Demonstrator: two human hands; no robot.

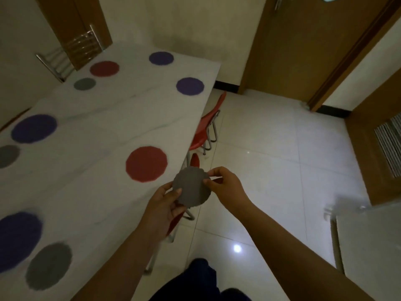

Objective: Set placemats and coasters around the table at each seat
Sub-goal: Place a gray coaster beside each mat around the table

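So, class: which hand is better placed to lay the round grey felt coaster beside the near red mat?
Left hand: it grips the round grey felt coaster nearer the red round mat.

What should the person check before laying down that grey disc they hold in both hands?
1. Grey coaster firmly held: ok, the left hand and right hand pinch its opposite edges.
2. One piece or several stacked: cannot tell.
3. Seat that lacks a coaster: ok, the near red placemat has none beside it.
4. Free table surface next to that placemat: ok, bare marble all round it.
5. Coaster over the table: not ok, it hangs at the table's edge, partly over the floor.
6. Far seats on this side: not ok, the purple placemat also has no coaster beside it.
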